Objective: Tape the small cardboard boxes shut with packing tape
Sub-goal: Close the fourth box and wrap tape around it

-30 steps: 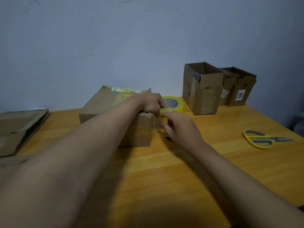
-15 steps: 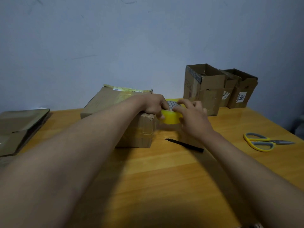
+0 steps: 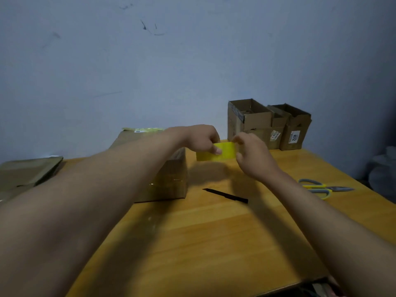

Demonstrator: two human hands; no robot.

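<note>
Tape roll (image 3: pixel 216 151): light, stiff ring, sticky film end clings. Left hand (image 3: pixel 201 139) and right hand (image 3: pixel 249 154) both pinch it above table (image 3: pixel 214 232), beside cardboard box (image 3: pixel 171 179). Best hold: rim edges.

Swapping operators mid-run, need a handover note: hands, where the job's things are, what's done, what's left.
Left hand: grips the yellow tape roll, held above the table.
Right hand: fingers pinch at the roll's right side; whether a tape end is free cannot be told.
Large box: on the table by the left forearm, clear tape visible on its side.
Small open boxes: at the back right by the wall, flaps open, untaped.
Black cutter and scissors: lying on the table.
Done: none of the small boxes.
Left: pull tape, close and tape each one.
</note>
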